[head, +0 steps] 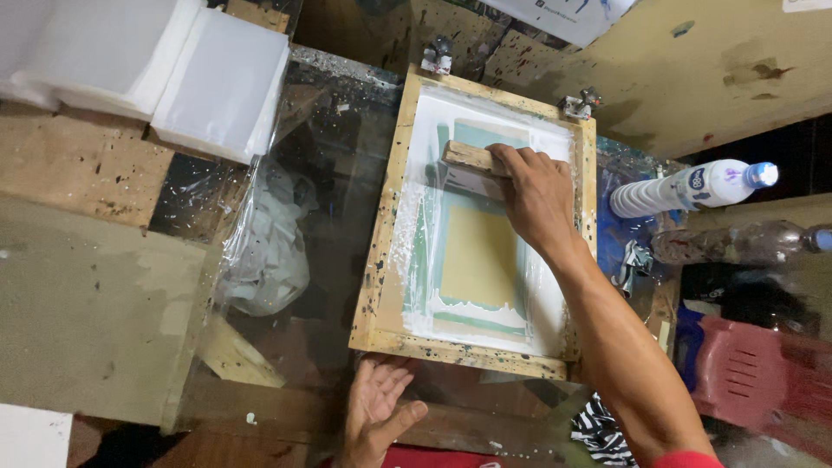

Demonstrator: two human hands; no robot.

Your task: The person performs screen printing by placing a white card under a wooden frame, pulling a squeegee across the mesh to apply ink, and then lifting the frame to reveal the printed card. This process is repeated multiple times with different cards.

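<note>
The right hand (536,195) grips a wooden squeegee (472,160) at the far end of a screen-printing frame (381,251). The left hand (374,412), fingers spread, touches the frame's near edge.

One head view — looking steeply down, close over the wooden screen frame (381,251).

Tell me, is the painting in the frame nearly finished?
White paint is already spread along the bottom of the wooden frame. Right now the right hand presses the wooden scraper near the top edge. The left hand rests open under the frame. The yellow middle patch looks unpainted.
</note>
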